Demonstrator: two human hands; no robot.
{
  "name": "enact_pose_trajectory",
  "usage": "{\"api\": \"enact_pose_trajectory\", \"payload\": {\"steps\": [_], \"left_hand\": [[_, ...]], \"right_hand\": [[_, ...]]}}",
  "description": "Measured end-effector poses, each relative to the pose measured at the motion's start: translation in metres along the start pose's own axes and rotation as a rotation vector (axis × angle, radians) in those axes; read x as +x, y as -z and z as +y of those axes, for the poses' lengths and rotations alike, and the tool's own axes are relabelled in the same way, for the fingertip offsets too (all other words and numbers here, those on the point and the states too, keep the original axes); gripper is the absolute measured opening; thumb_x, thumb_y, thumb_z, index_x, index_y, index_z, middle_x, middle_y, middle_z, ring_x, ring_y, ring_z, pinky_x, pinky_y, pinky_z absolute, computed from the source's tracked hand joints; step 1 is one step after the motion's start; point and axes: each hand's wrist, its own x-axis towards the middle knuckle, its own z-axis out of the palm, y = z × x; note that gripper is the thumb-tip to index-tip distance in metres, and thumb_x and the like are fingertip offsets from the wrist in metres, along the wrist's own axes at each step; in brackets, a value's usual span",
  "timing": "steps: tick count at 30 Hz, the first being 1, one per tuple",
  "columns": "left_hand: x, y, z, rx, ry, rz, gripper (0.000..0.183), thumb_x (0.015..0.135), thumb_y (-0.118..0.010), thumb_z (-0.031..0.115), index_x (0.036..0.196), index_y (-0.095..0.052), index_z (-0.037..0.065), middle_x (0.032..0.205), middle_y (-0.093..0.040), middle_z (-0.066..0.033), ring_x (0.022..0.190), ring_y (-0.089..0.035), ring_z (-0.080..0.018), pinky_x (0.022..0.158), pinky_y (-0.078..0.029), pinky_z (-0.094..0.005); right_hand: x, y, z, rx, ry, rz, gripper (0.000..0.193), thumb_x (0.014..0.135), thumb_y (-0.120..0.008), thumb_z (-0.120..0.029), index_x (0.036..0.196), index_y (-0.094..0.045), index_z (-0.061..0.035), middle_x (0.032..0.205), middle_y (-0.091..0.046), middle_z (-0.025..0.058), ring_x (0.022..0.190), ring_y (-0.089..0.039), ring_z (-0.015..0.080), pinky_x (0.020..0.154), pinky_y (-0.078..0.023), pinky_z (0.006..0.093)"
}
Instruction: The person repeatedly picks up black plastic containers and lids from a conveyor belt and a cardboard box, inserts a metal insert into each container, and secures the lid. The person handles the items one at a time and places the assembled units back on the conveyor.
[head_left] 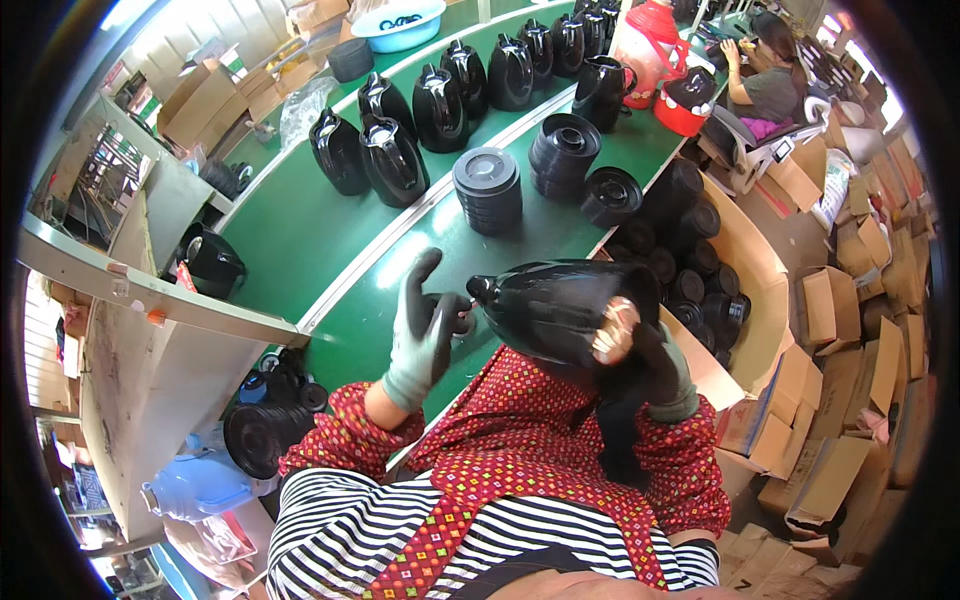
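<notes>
A glossy black jug shell point(560, 300) is tilted on its side in front of my body, narrow end to the left and wide end to the right. My right hand point(668, 375), in a grey-green glove with dark fingers, grips it at the wide end; part of that hand is hidden by the shell. A pink and tan patch shows near this end; I cannot tell what it is. Beside the narrow tip is my left hand point(425, 335), gloved too, one finger raised and the others curled together. Whatever they pinch is too small to make out.
Stacks of black round lids point(487, 190) stand on the green table point(390, 285), with several upright black jugs point(440, 110) behind. A carton of black parts point(765, 300) is at the right, near a red-and-white flask point(648, 50). Beyond sits another person point(770, 85). Cardboard boxes point(845, 480) crowd the floor.
</notes>
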Motion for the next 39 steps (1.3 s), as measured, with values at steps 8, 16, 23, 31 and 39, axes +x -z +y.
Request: {"api": "enact_pose_trajectory", "payload": {"steps": [8,16,23,31,39], "left_hand": [[0.029,0.006,-0.053,-0.658,0.265,-0.658,0.089,0.101,-0.074,0.028,0.169,-0.023,0.0,0.163,-0.048,-0.0148,0.144,-0.053,-0.0273,0.123,-0.042,-0.0423],[0.035,0.01,-0.058,-0.509,0.05,-0.448,0.066,0.105,-0.068,0.017,0.163,-0.038,0.003,0.157,-0.055,-0.0162,0.137,-0.059,-0.0277,0.118,-0.048,-0.04],[0.037,0.063,-0.096,-0.532,0.112,-0.159,0.06,0.108,-0.063,0.018,0.161,-0.04,0.003,0.156,-0.055,-0.0163,0.137,-0.059,-0.0276,0.118,-0.048,-0.0406],[0.05,0.078,-0.114,-0.534,0.167,-0.154,0.057,0.111,-0.057,0.019,0.162,-0.039,0.003,0.158,-0.053,-0.0173,0.139,-0.058,-0.028,0.119,-0.048,-0.0419],[0.057,0.043,-0.117,-0.607,0.198,-0.451,0.053,0.113,-0.051,0.021,0.162,-0.037,0.003,0.159,-0.051,-0.0183,0.141,-0.056,-0.0283,0.121,-0.047,-0.0432]], "right_hand": [[0.043,0.01,-0.027,0.025,-0.131,-0.178,0.093,0.084,-0.088,-0.047,0.15,-0.05,0.0056,0.14,-0.065,0.0163,0.126,-0.066,0.0252,0.11,-0.051,0.0409],[0.168,-0.058,-0.041,-0.388,-0.365,-0.526,0.069,0.101,-0.073,-0.041,0.15,-0.054,0.0043,0.147,-0.063,0.0116,0.137,-0.056,0.0219,0.116,-0.044,0.0376],[0.328,-0.056,0.015,-1.766,0.359,0.012,0.084,0.087,-0.07,-0.073,0.156,-0.056,-0.0261,0.162,-0.04,0.0315,0.15,-0.036,0.0493,0.122,-0.028,0.0616],[0.362,-0.042,0.034,-1.889,0.18,0.055,0.083,0.086,-0.069,-0.07,0.157,-0.052,-0.03,0.153,-0.042,0.0288,0.135,-0.042,0.0482,0.112,-0.033,0.0636],[0.188,-0.037,-0.007,-1.06,0.479,0.035,0.085,0.094,-0.069,-0.053,0.162,-0.043,-0.0092,0.159,-0.044,0.0238,0.147,-0.039,0.0427,0.125,-0.03,0.0513]]}}
